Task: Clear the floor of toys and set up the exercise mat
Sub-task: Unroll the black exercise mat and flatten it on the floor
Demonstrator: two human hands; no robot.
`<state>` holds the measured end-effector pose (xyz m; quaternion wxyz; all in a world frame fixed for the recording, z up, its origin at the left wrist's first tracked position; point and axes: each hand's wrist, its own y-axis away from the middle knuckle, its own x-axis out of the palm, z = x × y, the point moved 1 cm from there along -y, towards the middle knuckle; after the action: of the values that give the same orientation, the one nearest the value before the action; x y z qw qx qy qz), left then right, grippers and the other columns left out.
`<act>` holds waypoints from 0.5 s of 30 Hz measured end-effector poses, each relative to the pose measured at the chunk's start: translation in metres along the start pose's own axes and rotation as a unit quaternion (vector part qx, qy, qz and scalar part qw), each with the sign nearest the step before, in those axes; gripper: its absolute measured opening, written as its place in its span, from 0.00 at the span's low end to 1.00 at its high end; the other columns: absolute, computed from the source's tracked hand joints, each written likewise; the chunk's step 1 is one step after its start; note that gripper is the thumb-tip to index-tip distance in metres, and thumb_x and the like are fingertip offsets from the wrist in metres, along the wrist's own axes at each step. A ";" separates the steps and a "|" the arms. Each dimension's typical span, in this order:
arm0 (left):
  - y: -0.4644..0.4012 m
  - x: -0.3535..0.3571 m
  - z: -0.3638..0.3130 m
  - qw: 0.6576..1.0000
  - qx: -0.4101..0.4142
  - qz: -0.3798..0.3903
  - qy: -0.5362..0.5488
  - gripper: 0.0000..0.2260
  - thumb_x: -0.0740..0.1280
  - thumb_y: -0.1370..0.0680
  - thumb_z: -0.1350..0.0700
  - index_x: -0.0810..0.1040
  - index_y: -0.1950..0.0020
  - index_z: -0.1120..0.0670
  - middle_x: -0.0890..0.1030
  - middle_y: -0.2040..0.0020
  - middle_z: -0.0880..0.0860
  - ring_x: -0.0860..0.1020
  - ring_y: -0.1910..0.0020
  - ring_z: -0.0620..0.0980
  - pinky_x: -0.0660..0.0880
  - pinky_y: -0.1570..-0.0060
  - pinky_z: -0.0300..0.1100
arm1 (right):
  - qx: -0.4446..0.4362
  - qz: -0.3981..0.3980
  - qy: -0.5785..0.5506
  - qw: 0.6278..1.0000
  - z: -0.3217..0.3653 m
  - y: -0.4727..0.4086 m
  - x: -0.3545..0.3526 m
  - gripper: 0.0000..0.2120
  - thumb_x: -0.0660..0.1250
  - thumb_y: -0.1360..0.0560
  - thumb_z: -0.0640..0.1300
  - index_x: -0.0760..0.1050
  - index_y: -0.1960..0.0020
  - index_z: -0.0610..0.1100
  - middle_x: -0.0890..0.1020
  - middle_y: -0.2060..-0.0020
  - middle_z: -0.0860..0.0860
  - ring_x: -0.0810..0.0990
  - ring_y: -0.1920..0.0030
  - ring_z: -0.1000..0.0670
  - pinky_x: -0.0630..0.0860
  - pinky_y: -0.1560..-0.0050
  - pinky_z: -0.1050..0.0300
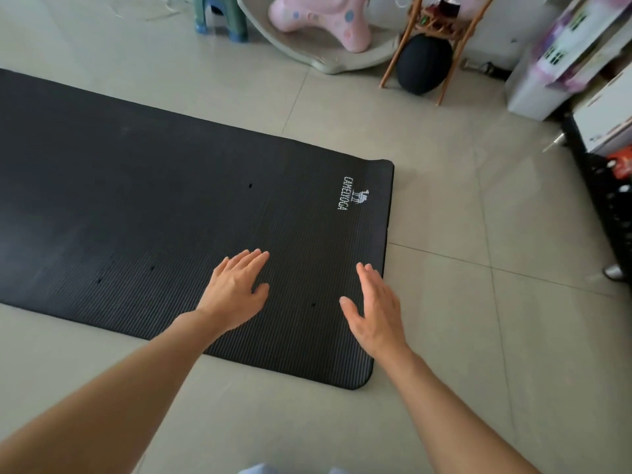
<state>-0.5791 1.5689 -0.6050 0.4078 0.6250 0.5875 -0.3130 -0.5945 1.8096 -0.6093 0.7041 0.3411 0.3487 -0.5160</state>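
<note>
Neither hand has a grip on anything: the left hand [236, 289] lies with straight fingers spread flat over the exercise mat [154, 206], and the right hand [374, 309] is likewise wide and holding nothing, angled on its edge just inside the mat's short end; whether its palm actually touches the surface I cannot tell. The black ribbed mat lies unrolled on the tiled floor [478, 302], running away to the left, its logo [349, 198] near the far corner of this end, which appears to lift slightly. The step in hand looks like smoothing that end flat. To do it well, I would press with flat palms and sweep outward toward the short edge and both corners, so any curl is worked out rather than trapped. Beyond the mat, a pink ride-on toy [318, 18], a small stool [220, 15] and a black ball [424, 63] under a wooden rack [410, 46] stand near the wall, well apart from it.
</note>
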 end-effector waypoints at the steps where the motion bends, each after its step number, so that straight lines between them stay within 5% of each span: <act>1: 0.004 -0.016 -0.010 1.000 -0.005 0.007 0.001 0.26 0.60 0.22 0.53 0.57 0.25 0.52 0.59 0.25 0.50 0.53 0.24 0.48 0.46 0.27 0.46 | 0.005 0.006 0.000 1.000 0.010 0.005 -0.015 0.30 0.58 0.22 0.51 0.50 0.24 0.47 0.53 0.24 0.47 0.51 0.25 0.50 0.49 0.26 0.52; 15: 0.090 -0.240 -0.144 0.998 -0.022 0.066 0.013 0.25 0.59 0.21 0.52 0.56 0.25 0.51 0.60 0.25 0.50 0.53 0.25 0.48 0.49 0.27 0.47 | 0.052 0.010 0.001 0.999 0.150 0.089 -0.238 0.30 0.57 0.21 0.52 0.49 0.24 0.46 0.55 0.24 0.48 0.52 0.25 0.51 0.47 0.28 0.57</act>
<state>-0.5301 1.5824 -0.3151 0.4332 0.6573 0.5573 -0.2641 -0.5411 1.8212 -0.3192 0.6905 0.3811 0.3187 -0.5258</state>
